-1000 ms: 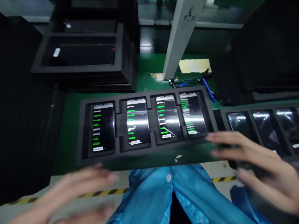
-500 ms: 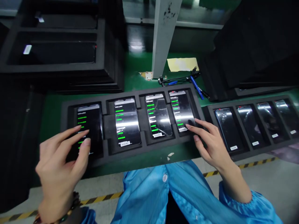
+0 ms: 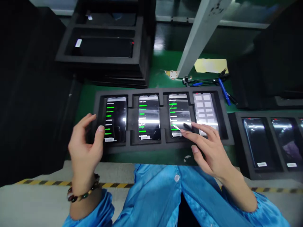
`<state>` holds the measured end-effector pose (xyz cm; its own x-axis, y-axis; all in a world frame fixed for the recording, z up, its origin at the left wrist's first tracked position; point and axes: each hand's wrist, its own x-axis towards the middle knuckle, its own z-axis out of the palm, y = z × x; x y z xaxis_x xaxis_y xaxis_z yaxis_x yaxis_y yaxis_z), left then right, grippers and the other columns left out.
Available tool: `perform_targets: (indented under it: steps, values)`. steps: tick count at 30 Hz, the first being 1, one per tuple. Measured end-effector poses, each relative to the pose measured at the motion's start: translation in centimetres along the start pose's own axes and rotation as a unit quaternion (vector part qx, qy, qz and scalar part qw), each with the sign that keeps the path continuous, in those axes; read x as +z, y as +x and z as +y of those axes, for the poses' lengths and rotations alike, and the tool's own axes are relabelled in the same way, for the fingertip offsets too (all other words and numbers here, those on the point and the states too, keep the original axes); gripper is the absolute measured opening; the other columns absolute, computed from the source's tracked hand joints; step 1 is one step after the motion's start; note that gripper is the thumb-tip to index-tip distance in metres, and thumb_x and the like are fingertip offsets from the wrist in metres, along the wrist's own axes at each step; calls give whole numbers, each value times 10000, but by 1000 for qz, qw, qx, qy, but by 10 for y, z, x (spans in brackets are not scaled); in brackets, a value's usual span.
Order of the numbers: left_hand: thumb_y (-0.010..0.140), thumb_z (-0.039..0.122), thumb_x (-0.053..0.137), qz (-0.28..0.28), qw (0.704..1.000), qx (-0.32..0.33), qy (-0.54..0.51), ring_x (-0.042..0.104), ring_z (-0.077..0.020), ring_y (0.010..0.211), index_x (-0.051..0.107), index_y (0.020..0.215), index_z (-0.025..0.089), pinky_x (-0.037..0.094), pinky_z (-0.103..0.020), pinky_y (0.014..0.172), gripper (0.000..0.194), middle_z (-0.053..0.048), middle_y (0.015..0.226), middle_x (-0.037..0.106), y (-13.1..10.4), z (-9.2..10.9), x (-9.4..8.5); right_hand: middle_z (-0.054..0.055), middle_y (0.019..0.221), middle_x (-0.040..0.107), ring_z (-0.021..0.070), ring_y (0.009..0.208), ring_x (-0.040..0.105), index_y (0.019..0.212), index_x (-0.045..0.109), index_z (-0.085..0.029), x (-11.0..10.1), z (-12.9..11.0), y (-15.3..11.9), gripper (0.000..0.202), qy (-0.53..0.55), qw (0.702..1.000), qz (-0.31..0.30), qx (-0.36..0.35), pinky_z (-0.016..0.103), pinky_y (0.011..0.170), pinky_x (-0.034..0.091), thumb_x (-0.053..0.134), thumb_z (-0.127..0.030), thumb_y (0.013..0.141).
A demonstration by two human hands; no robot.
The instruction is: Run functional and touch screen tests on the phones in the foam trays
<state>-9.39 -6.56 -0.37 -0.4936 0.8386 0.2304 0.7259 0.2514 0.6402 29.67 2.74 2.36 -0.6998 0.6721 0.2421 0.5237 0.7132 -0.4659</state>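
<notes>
While the right hand [image 3: 209,148] reaches over the front edge of the black tray [image 3: 142,148], its fingers are spread and grip nothing; the index fingertip is at the lower end of the third phone [image 3: 179,113] from the left, though whether it presses the glass I cannot tell. The left hand [image 3: 86,145] curves loosely at the tray's left end, thumb beside the first phone [image 3: 115,118], grasping no phone; whether it touches the rim is unclear. All four phones lie face up in their own compartments, near the front edge of the green tabletop [image 3: 163,157]: the first, the second phone [image 3: 149,115] and the third show dark screens with green and white lines, the fourth phone [image 3: 203,107], by the tray's right end, a pale screen of blocks. The likeliest slip, I judge, is a stray touch, since the right hand's other fingers cross the fourth phone's lower part and could brush that screen. Glare on the second and third could make a line easy to misread. Were the left hand to push on the end wall, the tray might slide against the neighbouring tray [image 3: 240,138]; dragged forward, it could overhang the tabletop's front edge.
</notes>
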Motion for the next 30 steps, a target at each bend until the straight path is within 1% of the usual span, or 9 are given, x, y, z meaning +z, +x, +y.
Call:
perform_targets:
  steps: [3, 5, 8, 11, 15, 17, 20, 25, 30]
  values:
    - [1049, 440, 688, 4, 996, -59, -69, 625, -303, 1467, 598, 1517, 190, 499, -512, 1289, 538, -142, 1589, 637, 1, -6, -1, 48, 1458, 754, 323, 1536, 506, 1493, 599, -192, 14, -17, 23, 487, 32, 998, -13, -48, 553, 1260, 379, 519, -137, 1016]
    - [1040, 445, 706, -1, 993, -72, -88, 638, -290, 1456, 612, 1497, 187, 509, -494, 1287, 533, -142, 1575, 651, 1, -8, -3, 38, 1465, 752, 319, 1539, 515, 1485, 610, -185, 24, -28, 37, 476, 51, 996, -31, -73, 548, 1262, 388, 508, -143, 1022]
    - [1034, 439, 714, -17, 991, -74, -109, 621, -282, 1479, 615, 1494, 210, 475, -491, 1317, 523, -135, 1575, 652, -2, -12, -5, 40, 1460, 754, 324, 1531, 530, 1503, 595, -172, 34, -35, 48, 476, 57, 993, -64, -86, 552, 1261, 395, 493, -156, 1038]
    - [1015, 440, 732, -43, 993, -49, -100, 534, -290, 1564, 561, 1551, 269, 406, -504, 1361, 588, -118, 1647, 580, -7, -14, -7, 62, 1489, 735, 327, 1540, 510, 1536, 553, -163, 35, -32, 48, 509, 62, 992, -60, -90, 560, 1253, 399, 501, -144, 1031]
    - [970, 443, 780, -69, 996, -8, -60, 469, -309, 1609, 445, 1638, 306, 377, -523, 1372, 760, -129, 1701, 496, -11, -17, -6, 71, 1539, 698, 342, 1560, 464, 1587, 498, -211, 30, -21, 37, 558, 68, 995, -27, -66, 568, 1228, 414, 519, -140, 1034]
    - [959, 442, 788, -71, 997, 3, -42, 457, -315, 1615, 442, 1639, 306, 367, -531, 1374, 774, -134, 1699, 493, -11, -19, -6, 69, 1542, 693, 348, 1564, 462, 1607, 484, -246, 26, -15, 32, 569, 65, 997, -23, -44, 566, 1213, 431, 513, -149, 1047]
    - [964, 456, 773, -67, 997, 19, -22, 455, -313, 1616, 466, 1624, 306, 350, -544, 1378, 744, -124, 1688, 510, -8, -20, -7, 67, 1535, 693, 348, 1559, 484, 1611, 500, -290, 14, -1, 27, 553, 58, 998, -1, -3, 565, 1214, 455, 502, -181, 1069]
    - [979, 464, 744, -43, 998, 49, 28, 514, -320, 1566, 574, 1555, 284, 419, -549, 1329, 627, -136, 1652, 541, 10, -11, -9, 104, 1535, 663, 371, 1535, 510, 1539, 603, -292, -14, 34, 35, 471, -6, 987, 94, 130, 618, 1253, 436, 484, -268, 1084]
    - [1024, 483, 655, -82, 990, 77, 88, 508, -401, 1529, 670, 1470, 256, 485, -631, 1237, 501, -150, 1672, 508, 41, 4, 1, 163, 1509, 647, 384, 1526, 510, 1506, 616, -234, -20, 69, 56, 482, -53, 981, 58, 176, 679, 1242, 421, 418, -266, 1068]
